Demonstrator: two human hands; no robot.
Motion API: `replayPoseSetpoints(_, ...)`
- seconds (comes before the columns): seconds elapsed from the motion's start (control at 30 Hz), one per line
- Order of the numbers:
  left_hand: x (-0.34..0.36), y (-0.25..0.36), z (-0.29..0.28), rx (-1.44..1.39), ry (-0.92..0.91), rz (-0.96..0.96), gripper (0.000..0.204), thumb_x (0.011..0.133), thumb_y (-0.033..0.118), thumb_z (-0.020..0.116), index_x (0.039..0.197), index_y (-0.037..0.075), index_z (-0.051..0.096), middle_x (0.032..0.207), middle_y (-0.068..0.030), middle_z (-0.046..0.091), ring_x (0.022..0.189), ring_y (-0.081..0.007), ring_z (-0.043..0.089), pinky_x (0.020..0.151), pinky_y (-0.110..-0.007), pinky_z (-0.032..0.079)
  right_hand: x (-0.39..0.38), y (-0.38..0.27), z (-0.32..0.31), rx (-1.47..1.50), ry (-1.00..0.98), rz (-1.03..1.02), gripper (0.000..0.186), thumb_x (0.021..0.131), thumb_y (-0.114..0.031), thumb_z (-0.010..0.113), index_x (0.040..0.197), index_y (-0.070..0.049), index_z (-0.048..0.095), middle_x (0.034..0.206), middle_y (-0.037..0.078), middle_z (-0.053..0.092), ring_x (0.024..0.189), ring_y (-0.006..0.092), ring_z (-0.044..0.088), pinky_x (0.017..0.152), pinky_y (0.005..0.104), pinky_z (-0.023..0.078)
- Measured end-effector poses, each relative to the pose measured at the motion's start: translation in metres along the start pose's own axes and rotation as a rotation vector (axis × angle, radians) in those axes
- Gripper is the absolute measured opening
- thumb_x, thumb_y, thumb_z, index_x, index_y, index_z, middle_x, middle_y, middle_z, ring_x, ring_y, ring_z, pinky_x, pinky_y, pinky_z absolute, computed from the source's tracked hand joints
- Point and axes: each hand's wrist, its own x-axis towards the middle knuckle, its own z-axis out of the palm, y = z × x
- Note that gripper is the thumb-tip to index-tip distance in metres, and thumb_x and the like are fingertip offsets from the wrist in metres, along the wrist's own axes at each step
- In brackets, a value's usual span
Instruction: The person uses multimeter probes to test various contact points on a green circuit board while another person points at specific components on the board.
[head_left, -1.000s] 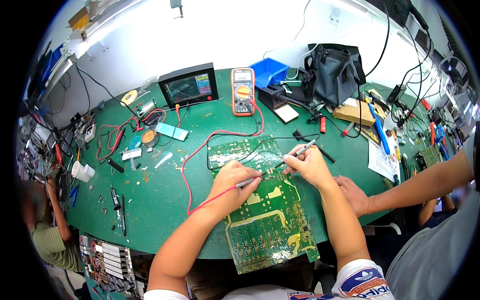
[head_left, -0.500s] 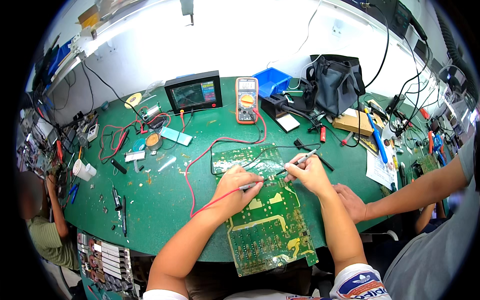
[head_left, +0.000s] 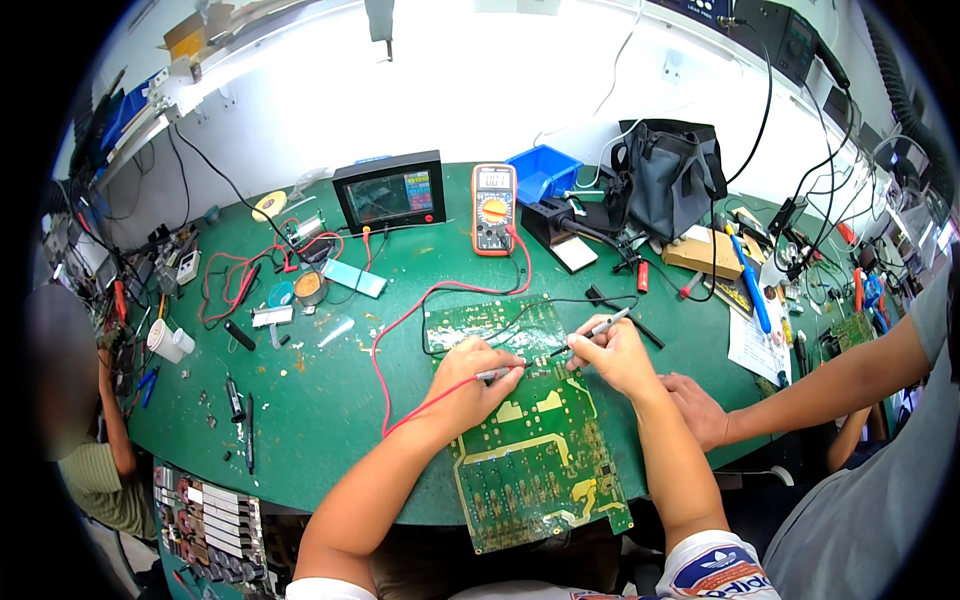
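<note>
A large green circuit board (head_left: 525, 440) lies on the green bench top in front of me, reaching past its near edge. Over its upper part, my left hand (head_left: 472, 378) pinches a test probe (head_left: 492, 374) with a red lead. My right hand (head_left: 612, 355) grips a second test probe (head_left: 600, 326), grey with a black lead, slanted like a pen. Both tips point down at small parts near the board's middle; whether they touch is too small to tell. The leads run to an orange multimeter (head_left: 494, 210) standing behind the board, its display lit.
Beside my right forearm rests another person's hand (head_left: 697, 410). A black screen unit (head_left: 390, 192), a blue bin (head_left: 545, 172) and a grey bag (head_left: 672, 180) stand at the back. Loose red leads (head_left: 235, 280) lie left. At far left sits another person (head_left: 95, 470).
The view has tilted slightly, so the bench items sit a little lower. My right hand and its probe have shifted slightly; both hands keep their grips.
</note>
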Motion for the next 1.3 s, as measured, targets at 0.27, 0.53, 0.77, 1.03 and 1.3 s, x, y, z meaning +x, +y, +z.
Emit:
replayPoseSetpoints(0.27, 0.001, -0.005, -0.001, -0.020, 0.012, -0.065, 0.012, 0.081, 0.018, 0.076, 0.092, 0.013, 0.077, 0.076, -0.0115, 0.061, 0.076, -0.0273, 0.060, 0.068, -0.038, 0.049, -0.011, -0.016, 0.013, -0.304, 0.050, -0.144, 0.019, 0.087, -0.015, 0.072, 0.086, 0.003, 0.067, 0.066, 0.006, 0.071, 0.056, 0.0054, 0.062, 0.051, 0.0217, 0.045)
replayPoseSetpoints(0.53, -0.002, -0.004, -0.002, 0.025, 0.025, 0.054, 0.017, 0.080, 0.015, 0.078, 0.097, 0.011, 0.078, 0.081, -0.0104, 0.063, 0.076, -0.0245, 0.061, 0.068, -0.035, 0.049, -0.003, -0.003, 0.007, -0.132, 0.052, -0.107, 0.016, 0.088, -0.012, 0.070, 0.088, 0.002, 0.063, 0.071, 0.008, 0.071, 0.062, 0.0099, 0.067, 0.054, 0.0224, 0.046)
replayPoseSetpoints(0.77, -0.021, -0.009, -0.063, -0.368, 0.097, -0.265, 0.014, 0.088, 0.012, 0.072, 0.096, 0.002, 0.075, 0.088, -0.0076, 0.073, 0.081, -0.0127, 0.066, 0.071, -0.028, 0.052, -0.005, -0.014, 0.000, -0.125, 0.089, -0.117, 0.014, 0.090, -0.012, 0.069, 0.089, 0.000, 0.064, 0.070, 0.006, 0.069, 0.062, 0.0097, 0.066, 0.057, 0.0224, 0.047)
replayPoseSetpoints(1.03, -0.033, -0.021, -0.055, -0.506, 0.051, -0.473, 0.018, 0.089, 0.014, 0.069, 0.097, -0.001, 0.072, 0.083, -0.0042, 0.070, 0.073, -0.0080, 0.061, 0.063, -0.023, 0.046, -0.014, -0.010, 0.034, 0.148, -0.039, -0.014, 0.013, 0.091, -0.010, 0.069, 0.099, 0.000, 0.065, 0.077, 0.007, 0.068, 0.070, 0.0141, 0.068, 0.064, 0.0244, 0.053)
replayPoseSetpoints(1.3, -0.030, -0.023, -0.061, -0.450, 0.055, -0.500, 0.019, 0.088, 0.016, 0.068, 0.096, -0.001, 0.072, 0.081, -0.0050, 0.070, 0.070, -0.0089, 0.061, 0.061, -0.023, 0.045, -0.019, -0.007, 0.043, 0.103, -0.097, -0.038, 0.019, 0.093, -0.011, 0.067, 0.106, 0.002, 0.066, 0.085, 0.007, 0.070, 0.077, 0.0123, 0.068, 0.069, 0.0230, 0.052)
